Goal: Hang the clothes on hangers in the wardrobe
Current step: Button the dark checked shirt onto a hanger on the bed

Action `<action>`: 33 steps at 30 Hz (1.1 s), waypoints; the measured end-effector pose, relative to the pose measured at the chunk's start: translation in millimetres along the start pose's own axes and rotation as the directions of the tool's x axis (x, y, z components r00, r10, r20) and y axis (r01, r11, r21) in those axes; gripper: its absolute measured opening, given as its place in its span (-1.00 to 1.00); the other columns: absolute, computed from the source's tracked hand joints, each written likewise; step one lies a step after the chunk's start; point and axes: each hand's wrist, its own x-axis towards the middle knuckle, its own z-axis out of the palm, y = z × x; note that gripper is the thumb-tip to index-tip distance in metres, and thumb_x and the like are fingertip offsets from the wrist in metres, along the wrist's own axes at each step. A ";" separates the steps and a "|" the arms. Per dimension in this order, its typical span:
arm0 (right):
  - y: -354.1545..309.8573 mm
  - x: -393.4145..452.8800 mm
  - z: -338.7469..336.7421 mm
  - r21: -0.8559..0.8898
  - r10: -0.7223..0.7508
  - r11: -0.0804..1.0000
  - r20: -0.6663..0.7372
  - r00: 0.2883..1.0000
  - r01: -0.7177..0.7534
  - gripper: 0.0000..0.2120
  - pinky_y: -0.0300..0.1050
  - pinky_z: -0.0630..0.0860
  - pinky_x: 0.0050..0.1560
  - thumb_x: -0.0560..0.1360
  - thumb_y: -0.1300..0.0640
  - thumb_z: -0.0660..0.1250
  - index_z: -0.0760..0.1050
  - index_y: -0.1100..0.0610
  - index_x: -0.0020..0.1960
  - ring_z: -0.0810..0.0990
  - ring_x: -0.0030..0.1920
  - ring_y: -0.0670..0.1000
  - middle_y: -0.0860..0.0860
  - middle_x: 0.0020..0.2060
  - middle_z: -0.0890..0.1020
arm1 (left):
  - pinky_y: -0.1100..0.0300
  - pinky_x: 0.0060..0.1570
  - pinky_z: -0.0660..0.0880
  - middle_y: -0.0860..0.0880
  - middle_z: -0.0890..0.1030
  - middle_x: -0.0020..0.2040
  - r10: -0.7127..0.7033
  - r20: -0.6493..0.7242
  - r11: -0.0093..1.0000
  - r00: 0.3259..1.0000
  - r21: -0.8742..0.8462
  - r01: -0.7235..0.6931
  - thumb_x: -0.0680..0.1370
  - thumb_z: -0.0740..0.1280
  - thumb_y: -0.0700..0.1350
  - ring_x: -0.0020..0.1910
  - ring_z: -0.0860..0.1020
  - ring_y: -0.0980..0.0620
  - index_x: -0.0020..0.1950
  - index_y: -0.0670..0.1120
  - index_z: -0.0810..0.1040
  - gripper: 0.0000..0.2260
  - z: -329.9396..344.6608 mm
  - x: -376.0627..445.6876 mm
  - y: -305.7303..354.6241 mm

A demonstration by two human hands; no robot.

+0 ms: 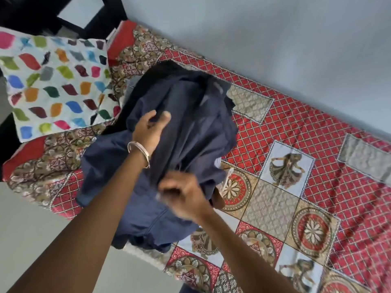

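Head view. A dark navy garment [186, 123] lay bunched on the patterned bedspread [306, 144], just beside the multicoloured pillow [53, 85]. The left hand [150, 130], a bangle [139, 153] at its wrist, pinched a fold of the cloth between thumb and fingers. The right hand [184, 197] was motion-blurred; its fingers appeared curled closed on the garment's near edge, though the grip could not be confirmed. Step in hand, as judged: gathering one garment from the bed. No hanger or wardrobe was in view; the next move called for lifting the cloth clear and finding its collar.
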 end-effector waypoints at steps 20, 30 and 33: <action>55.5 40.1 -102.7 0.232 0.778 0.628 -0.170 0.605 -0.742 -0.53 -0.03 0.55 0.05 0.40 0.11 0.52 0.47 0.20 0.24 0.59 0.08 0.06 0.09 0.07 0.61 | -0.01 -0.02 0.55 -0.20 0.63 -0.15 -0.384 0.340 0.912 0.858 0.286 0.294 0.43 0.44 -0.13 -0.11 0.59 -0.17 -0.10 -0.29 0.56 -0.78 -18.7 -62.1 -24.1; -30.9 14.4 -132.9 -0.176 0.290 0.951 0.223 0.931 -0.254 -0.61 -0.17 0.48 0.20 0.43 0.14 0.48 0.55 0.14 0.24 0.59 0.12 -0.12 -0.04 0.09 0.64 | -0.13 0.36 0.17 0.12 -0.10 0.56 0.233 0.749 -0.121 0.621 0.656 -0.745 0.43 0.41 -0.05 0.53 -0.09 -0.11 0.48 0.34 0.06 -0.23 24.6 -60.5 68.2; -70.5 7.7 -171.0 -0.221 0.261 0.952 0.217 0.941 -0.212 -0.54 -0.36 0.48 0.05 0.36 0.17 0.55 0.55 0.14 0.23 0.58 -0.04 -0.28 -0.19 -0.05 0.61 | 0.04 0.33 0.24 0.04 0.40 0.42 0.166 0.784 -0.022 0.599 0.610 -0.792 0.53 0.34 0.01 0.45 0.29 -0.03 0.32 0.18 0.47 -0.64 36.8 -59.5 84.9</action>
